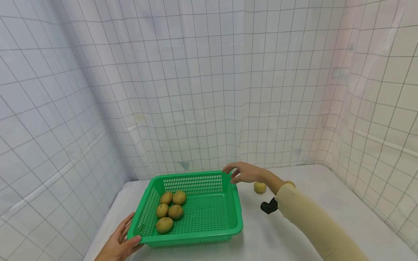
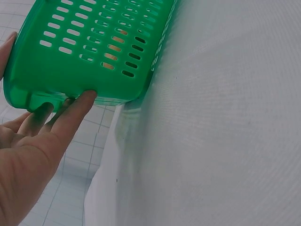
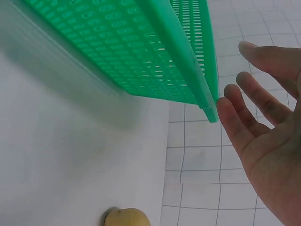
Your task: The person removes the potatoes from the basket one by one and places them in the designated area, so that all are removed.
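A green plastic basket [image 1: 204, 235] with slotted walls stands on the white table, several potatoes [image 1: 164, 225] lying along its left side. At the near left corner my left hand [image 1: 119, 243] grips the basket, thumb on the rim and fingers against the outer wall under it. The left wrist view shows those fingers [image 2: 77, 113] just beneath the lip. My right hand [image 1: 246, 172] is over the far right corner with spread, slightly bent fingers. In the right wrist view its fingertips [image 3: 225, 106] come right to the rim, with nothing between thumb and fingers.
Right of the basket, a yellowish round potato-like thing [image 1: 259, 187] lies on the table [image 1: 313, 181]. Another [image 1: 290, 183] is partly hidden behind the right forearm. A black object [image 1: 269, 206] shows beside the right sleeve. Grid-patterned white curtains [image 1: 209, 90] enclose the table's back and sides.
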Demonstrator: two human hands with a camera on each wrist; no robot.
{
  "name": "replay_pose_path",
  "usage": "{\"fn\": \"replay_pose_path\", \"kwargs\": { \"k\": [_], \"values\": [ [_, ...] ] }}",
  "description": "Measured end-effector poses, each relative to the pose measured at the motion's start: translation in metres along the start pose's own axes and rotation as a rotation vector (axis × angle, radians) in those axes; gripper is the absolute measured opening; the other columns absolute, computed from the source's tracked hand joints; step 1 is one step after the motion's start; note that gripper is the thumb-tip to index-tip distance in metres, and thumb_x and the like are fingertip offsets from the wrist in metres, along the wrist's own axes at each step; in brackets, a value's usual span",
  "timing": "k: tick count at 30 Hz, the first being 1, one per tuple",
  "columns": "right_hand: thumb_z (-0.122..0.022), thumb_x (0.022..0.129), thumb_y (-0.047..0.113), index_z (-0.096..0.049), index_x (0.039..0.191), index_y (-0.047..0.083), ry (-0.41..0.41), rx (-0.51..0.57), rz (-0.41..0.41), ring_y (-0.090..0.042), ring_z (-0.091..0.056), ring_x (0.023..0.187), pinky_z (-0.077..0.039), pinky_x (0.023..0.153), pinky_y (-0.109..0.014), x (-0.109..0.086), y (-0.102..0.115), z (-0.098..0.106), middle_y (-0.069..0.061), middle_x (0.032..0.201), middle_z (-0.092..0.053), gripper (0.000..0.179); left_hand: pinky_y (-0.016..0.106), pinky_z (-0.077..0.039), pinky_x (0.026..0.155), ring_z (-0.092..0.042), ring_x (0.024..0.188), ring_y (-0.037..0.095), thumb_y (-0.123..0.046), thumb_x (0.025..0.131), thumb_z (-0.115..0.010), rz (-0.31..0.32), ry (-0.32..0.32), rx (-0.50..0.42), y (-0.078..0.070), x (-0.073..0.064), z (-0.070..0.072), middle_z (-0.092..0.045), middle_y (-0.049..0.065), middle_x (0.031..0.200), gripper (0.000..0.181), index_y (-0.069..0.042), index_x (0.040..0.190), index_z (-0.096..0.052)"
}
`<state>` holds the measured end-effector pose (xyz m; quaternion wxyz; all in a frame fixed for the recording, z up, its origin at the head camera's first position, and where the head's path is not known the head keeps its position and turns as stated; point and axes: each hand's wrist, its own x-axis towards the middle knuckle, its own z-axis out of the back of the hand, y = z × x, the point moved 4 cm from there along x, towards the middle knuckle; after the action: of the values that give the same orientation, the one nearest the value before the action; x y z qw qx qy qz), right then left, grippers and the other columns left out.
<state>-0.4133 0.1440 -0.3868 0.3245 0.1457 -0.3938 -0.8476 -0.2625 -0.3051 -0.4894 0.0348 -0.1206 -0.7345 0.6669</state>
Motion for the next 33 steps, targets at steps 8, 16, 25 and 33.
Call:
{"fn": "replay_pose_path", "kwargs": {
  "k": [8, 16, 25, 33],
  "values": [
    [-0.067, 0.098, 0.006, -0.054, 0.147, 0.002, 0.051, -0.026, 0.031, -0.041, -0.056, 0.127, -0.055, 0.097, -0.047, 0.017, 0.010, -0.012, -0.021, 0.145, -0.054, 0.050, 0.058, -0.049, 0.101, -0.053, 0.124, 0.019, -0.007, 0.106, -0.058, -0.009, -0.011, 0.028, -0.002, -0.001, -0.001, 0.003, 0.020, 0.167, 0.087, -0.011, 0.164, 0.007],
    [-0.071, 0.097, 0.007, -0.056, 0.146, 0.001, 0.095, -0.009, 0.081, -0.041, -0.056, 0.127, -0.054, 0.097, -0.043, 0.034, 0.020, -0.029, -0.020, 0.147, -0.054, 0.051, 0.056, -0.048, 0.104, -0.056, 0.120, 0.008, -0.004, 0.107, -0.055, -0.026, 0.057, 0.006, -0.004, -0.002, -0.003, 0.009, 0.019, 0.166, 0.087, -0.010, 0.162, 0.011],
    [-0.071, 0.098, 0.006, -0.055, 0.146, 0.001, 0.139, -0.007, 0.124, -0.041, -0.055, 0.128, -0.054, 0.095, -0.034, 0.052, 0.032, -0.048, -0.019, 0.147, -0.053, 0.051, 0.054, -0.049, 0.103, -0.055, 0.118, 0.001, -0.003, 0.107, -0.054, -0.042, 0.059, 0.008, -0.005, -0.003, -0.005, 0.011, 0.020, 0.168, 0.086, -0.011, 0.164, 0.010],
    [-0.069, 0.099, 0.003, -0.054, 0.147, 0.000, 0.175, 0.015, 0.143, -0.042, -0.054, 0.129, -0.054, 0.095, -0.032, 0.064, 0.040, -0.067, -0.021, 0.149, -0.051, 0.051, 0.049, -0.051, 0.102, -0.056, 0.120, 0.006, -0.002, 0.107, -0.054, -0.048, 0.059, 0.017, -0.007, -0.005, -0.006, 0.011, 0.021, 0.168, 0.086, -0.011, 0.165, 0.010]
  ]
}}
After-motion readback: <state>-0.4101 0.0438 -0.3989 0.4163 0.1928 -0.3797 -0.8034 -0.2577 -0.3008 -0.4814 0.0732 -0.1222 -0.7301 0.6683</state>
